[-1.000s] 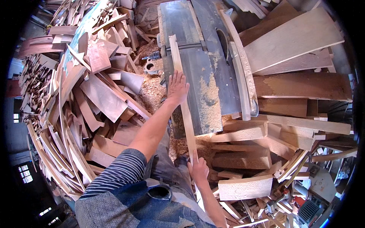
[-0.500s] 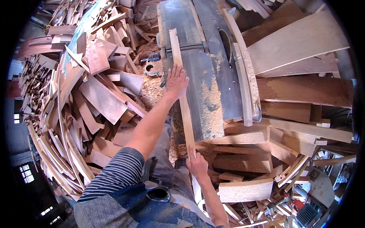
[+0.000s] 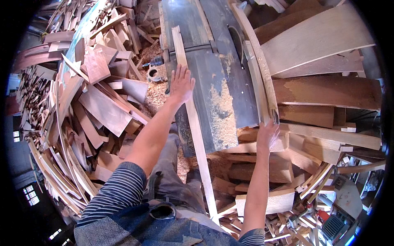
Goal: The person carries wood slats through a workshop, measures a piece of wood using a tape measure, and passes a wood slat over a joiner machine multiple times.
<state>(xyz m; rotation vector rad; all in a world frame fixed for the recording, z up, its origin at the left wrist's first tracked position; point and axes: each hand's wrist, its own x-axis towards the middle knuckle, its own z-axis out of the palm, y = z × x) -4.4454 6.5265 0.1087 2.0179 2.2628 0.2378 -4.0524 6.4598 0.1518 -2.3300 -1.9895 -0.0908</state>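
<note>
A long pale wooden strip (image 3: 195, 128) lies lengthwise along the metal bed of a woodworking machine (image 3: 205, 78). Its near end runs past the bed's edge toward my body. My left hand (image 3: 182, 85) rests flat on the strip, fingers extended forward. Over on the right, my right hand (image 3: 268, 134) closes around the near end of a second wooden strip (image 3: 255, 76), which lies beside a long curved board (image 3: 259, 51). The hand hides that end, and its fingertips show only partly.
Sawdust (image 3: 221, 115) coats part of the bed. Heaps of offcuts (image 3: 104, 100) crowd the left. Wide planks (image 3: 328, 92) and stacked blocks (image 3: 256, 174) fill the right. A round metal fitting (image 3: 154, 74) sits among shavings left of the bed.
My right hand has left the near end of the pale strip and moved right and forward to the second strip. My left hand stays flat on the first strip. The view has shifted slightly.
</note>
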